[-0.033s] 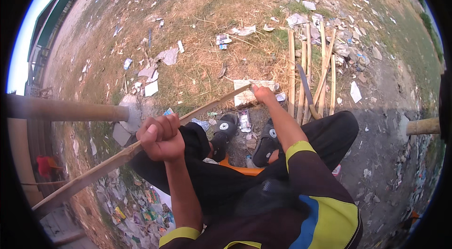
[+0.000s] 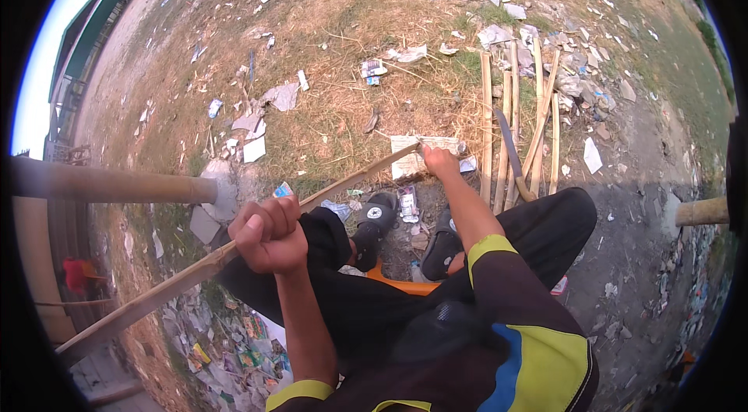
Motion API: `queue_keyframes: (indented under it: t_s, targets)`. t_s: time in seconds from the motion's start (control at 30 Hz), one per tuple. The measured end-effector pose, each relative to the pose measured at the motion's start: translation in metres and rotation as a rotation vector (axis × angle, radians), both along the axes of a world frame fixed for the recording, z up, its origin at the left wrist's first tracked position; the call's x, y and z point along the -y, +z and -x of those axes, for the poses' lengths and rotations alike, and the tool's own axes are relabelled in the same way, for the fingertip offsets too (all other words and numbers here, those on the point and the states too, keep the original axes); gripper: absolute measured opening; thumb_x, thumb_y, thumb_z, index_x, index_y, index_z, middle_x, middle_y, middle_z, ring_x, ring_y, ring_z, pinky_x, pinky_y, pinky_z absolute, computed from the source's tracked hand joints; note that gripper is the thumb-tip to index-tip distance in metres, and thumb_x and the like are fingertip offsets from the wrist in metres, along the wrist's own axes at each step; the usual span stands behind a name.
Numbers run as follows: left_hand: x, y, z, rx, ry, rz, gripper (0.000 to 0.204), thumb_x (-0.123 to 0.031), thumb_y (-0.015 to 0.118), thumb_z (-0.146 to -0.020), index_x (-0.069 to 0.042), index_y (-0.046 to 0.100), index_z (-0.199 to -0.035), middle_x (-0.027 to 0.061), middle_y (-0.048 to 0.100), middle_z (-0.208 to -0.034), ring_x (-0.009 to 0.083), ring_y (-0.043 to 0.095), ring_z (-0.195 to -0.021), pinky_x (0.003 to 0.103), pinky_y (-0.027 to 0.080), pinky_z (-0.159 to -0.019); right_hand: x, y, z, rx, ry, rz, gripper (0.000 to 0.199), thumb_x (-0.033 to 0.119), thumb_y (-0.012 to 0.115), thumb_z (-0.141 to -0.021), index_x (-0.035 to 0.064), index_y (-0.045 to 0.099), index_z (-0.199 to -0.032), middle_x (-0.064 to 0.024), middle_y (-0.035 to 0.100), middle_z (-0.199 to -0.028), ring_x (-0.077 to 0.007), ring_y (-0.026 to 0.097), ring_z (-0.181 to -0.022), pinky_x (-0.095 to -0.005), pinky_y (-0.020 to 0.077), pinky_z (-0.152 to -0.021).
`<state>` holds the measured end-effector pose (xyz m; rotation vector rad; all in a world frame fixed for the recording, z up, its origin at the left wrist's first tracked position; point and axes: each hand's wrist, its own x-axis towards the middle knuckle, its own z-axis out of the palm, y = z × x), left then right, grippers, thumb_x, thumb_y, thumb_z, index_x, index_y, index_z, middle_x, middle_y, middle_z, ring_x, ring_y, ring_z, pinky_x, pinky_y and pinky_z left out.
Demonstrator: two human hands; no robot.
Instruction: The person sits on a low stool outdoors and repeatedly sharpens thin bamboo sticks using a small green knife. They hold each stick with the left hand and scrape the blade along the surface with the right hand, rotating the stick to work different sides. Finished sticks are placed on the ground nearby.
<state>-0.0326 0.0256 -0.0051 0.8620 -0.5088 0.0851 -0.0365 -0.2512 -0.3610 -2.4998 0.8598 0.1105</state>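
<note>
A long, pale strip of split bamboo [image 2: 358, 176] slants across my lap, from the lower left up to a spot beyond my feet. My left hand [image 2: 269, 234] is closed in a fist around its middle. At the strip's far end my right hand [image 2: 442, 162] grips it with curled fingers; whether it holds anything else there is hidden. A flat, pale printed piece [image 2: 403, 168] lies on the ground beneath that end. To the right of my right hand, a curved machete [image 2: 508, 141] rests beside several split bamboo strips [image 2: 486, 131] on the ground.
A thick bamboo pole [image 2: 117, 180] reaches in from the left to a concrete block [image 2: 222, 176]; another pole [image 2: 701, 212] juts in at the right. Part of an orange seat [image 2: 405, 286] shows below my sandals [image 2: 377, 215]. Litter [image 2: 234, 353] covers the ground at lower left.
</note>
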Motion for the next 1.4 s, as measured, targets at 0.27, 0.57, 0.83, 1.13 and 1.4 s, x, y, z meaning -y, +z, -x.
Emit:
queue_keyframes:
  t_s: [0.27,0.57,0.83,1.13,1.4]
  targets:
    - [-0.007,-0.003,-0.003,-0.098,0.127,0.041,0.030,-0.015,0.042,-0.081,-0.014,0.025,-0.057,-0.0033,0.020,-0.046,0.0076,0.012,-0.041,0.030,0.015,-0.042,-0.002,0.016,0.009,-0.175,0.050,0.236,0.058,0.050,0.034,-0.097,0.0050,0.069,-0.085,-0.0163,0.069,-0.087,-0.0323,0.068,-0.083,-0.0417,0.0541,-0.069]
    - [0.001,0.006,0.009,0.162,-0.097,-0.082,0.030,-0.012,0.044,-0.076,-0.008,0.026,-0.052,-0.0012,0.023,-0.043,0.0085,0.017,-0.036,0.028,0.017,-0.037,-0.056,0.230,0.026,0.130,0.274,-0.477,0.064,0.043,0.029,-0.099,-0.0059,0.065,-0.081,-0.0309,0.061,-0.077,-0.0471,0.060,-0.080,-0.0515,0.0470,-0.078]
    - [0.006,0.004,0.006,0.184,-0.165,-0.116,0.033,-0.015,0.043,-0.081,-0.012,0.024,-0.054,-0.0031,0.022,-0.043,0.0076,0.015,-0.036,0.029,0.015,-0.039,-0.082,0.197,0.065,0.245,0.181,-0.326,0.062,0.040,0.031,-0.099,-0.0059,0.063,-0.071,-0.0307,0.059,-0.071,-0.0486,0.059,-0.073,-0.0541,0.0451,-0.073]
    - [0.008,0.001,0.008,-0.055,0.103,0.023,0.029,-0.012,0.042,-0.079,-0.012,0.024,-0.056,-0.0016,0.020,-0.046,0.0077,0.012,-0.041,0.028,0.016,-0.041,-0.111,0.212,0.059,0.394,0.213,-0.360,0.052,0.036,0.037,-0.099,-0.0036,0.063,-0.077,-0.0293,0.058,-0.065,-0.0473,0.059,-0.065,-0.0547,0.0456,-0.062]
    - [0.023,0.006,0.020,-0.070,0.176,-0.067,0.033,-0.018,0.042,-0.085,-0.015,0.023,-0.058,-0.0034,0.018,-0.047,0.0080,0.011,-0.042,0.029,0.014,-0.044,-0.097,0.166,0.054,0.433,0.162,-0.284,0.054,0.033,0.036,-0.100,-0.0065,0.061,-0.073,-0.0286,0.059,-0.065,-0.0469,0.059,-0.064,-0.0529,0.0467,-0.060]
